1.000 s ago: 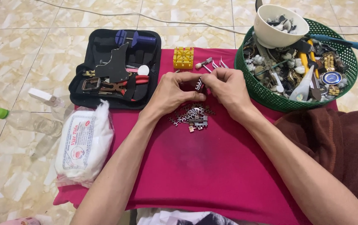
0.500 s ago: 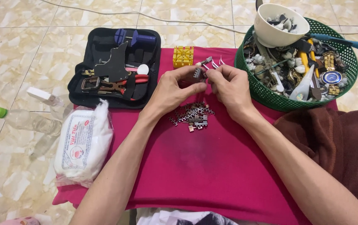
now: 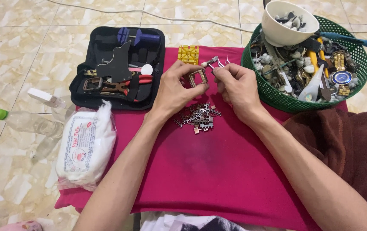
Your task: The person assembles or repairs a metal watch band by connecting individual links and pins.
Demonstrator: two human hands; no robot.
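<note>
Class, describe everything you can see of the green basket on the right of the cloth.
The green basket is round, of plastic-looking mesh with a solid rim. It stands upright at the far right of the pink cloth, beside the right hand but apart from it. It is heaped with small metal parts, watch pieces and tools; a white bowl sits tilted on its far edge. A brown towel lies just before it.
</note>
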